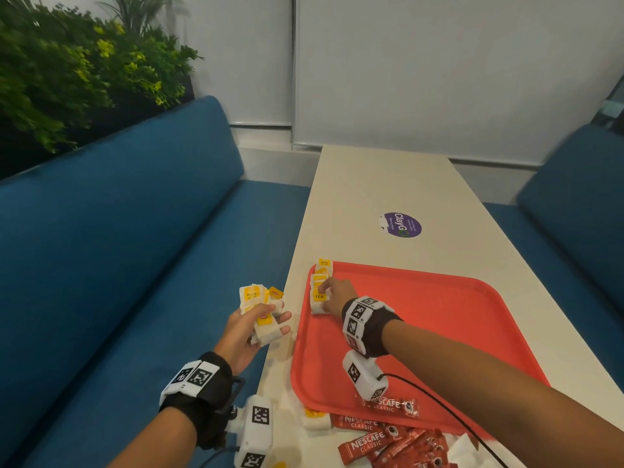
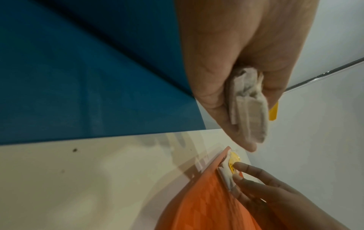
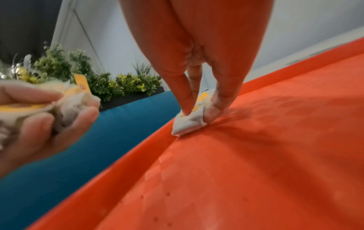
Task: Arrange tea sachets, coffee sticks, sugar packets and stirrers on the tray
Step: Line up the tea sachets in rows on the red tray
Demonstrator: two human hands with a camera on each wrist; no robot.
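Coffee sticks (image 1: 388, 440) on white table (image 1: 371, 184); blue benches (image 1: 118, 231) alongside.

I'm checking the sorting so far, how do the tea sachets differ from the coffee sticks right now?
The tea sachets are white with yellow tags; the coffee sticks are red and long. The sachets line the tray's left edge; most sticks lie loose on the table.

Office or café lounge booth, blue benches (image 1: 118, 231), white table (image 1: 388, 184), planter greenery (image 1: 67, 72)
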